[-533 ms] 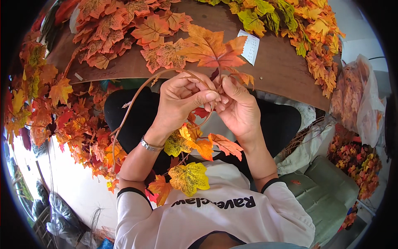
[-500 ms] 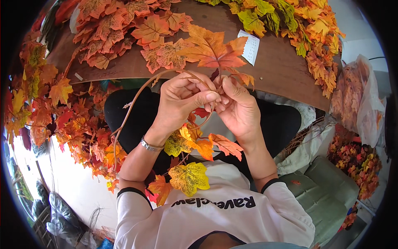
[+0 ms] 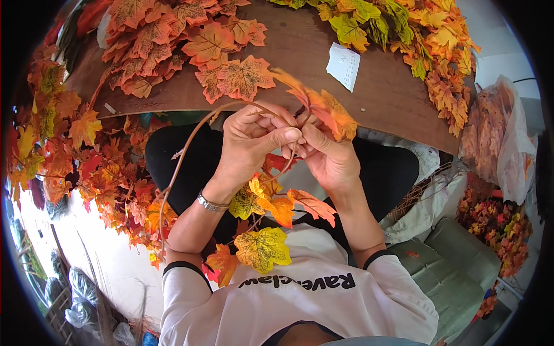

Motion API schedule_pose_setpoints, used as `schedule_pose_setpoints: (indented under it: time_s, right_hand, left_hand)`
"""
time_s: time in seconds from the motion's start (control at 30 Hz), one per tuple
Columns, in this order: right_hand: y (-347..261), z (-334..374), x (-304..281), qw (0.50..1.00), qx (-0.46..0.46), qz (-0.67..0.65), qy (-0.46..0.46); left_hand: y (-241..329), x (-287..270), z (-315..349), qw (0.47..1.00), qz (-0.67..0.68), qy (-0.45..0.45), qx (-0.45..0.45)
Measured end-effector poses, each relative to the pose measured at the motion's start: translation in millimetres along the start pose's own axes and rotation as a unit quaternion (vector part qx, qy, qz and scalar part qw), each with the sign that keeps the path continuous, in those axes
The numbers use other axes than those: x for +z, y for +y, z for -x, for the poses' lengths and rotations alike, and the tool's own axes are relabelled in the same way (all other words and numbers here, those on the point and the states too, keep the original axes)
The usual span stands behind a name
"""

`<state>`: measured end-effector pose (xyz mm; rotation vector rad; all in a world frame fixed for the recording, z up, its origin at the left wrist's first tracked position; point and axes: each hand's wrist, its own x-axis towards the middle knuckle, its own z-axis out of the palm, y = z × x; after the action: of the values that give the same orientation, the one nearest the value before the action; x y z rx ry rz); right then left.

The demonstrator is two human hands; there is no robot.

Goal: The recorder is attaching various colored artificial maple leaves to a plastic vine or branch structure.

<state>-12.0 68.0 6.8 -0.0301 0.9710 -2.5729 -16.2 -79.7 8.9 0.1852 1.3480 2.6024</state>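
My left hand (image 3: pixel 249 135) pinches a brown artificial vine stem (image 3: pixel 183 151), which arches out to the left and down past my forearm. Close against it, my right hand (image 3: pixel 330 154) is closed on the short stem of an orange maple leaf (image 3: pixel 320 106), where it meets the vine. The fingertips of both hands almost touch, and they partly hide the join. Below the hands hang more artificial leaves of the same vine: a speckled yellow leaf (image 3: pixel 264 249) over my shirt, and an orange leaf (image 3: pixel 311 206) nearer my right forearm.
Across the brown table (image 3: pixel 288 34) lie a pile of orange-red leaves (image 3: pixel 156 46), green leaves (image 3: pixel 352 26), yellow-orange leaves (image 3: pixel 444 63) and a torn paper (image 3: pixel 344 66). Leaf garlands (image 3: pixel 109 179) hang at the left. A plastic bag of leaves (image 3: pixel 490 132) stands right, above a grey-green cushioned seat (image 3: pixel 441 277).
The orange leaf has turned and tipped to the right, now seen more from its edge. Both hands keep their grip, with the right one shifted slightly. The torn paper sits a little differently.
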Motion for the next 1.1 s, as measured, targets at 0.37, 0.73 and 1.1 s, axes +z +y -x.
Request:
schedule_pose_setpoints:
  time_s: [0.37, 0.73, 1.1]
  right_hand:
    - [-4, 1, -6, 0.975, -0.091, 0.204, 0.022]
    - [42, 20, 0, 0.916, -0.235, 0.314, 0.087]
    - [-1, 39, 30, 0.768, -0.362, 0.528, 0.026]
  left_hand:
    - [-9, -3, -4, 0.999, -0.031, 0.016, 0.031]
    - [-7, -5, 5, 0.974, -0.134, 0.139, 0.122]
    - [31, 4, 34, 0.864, -0.377, -0.119, 0.313]
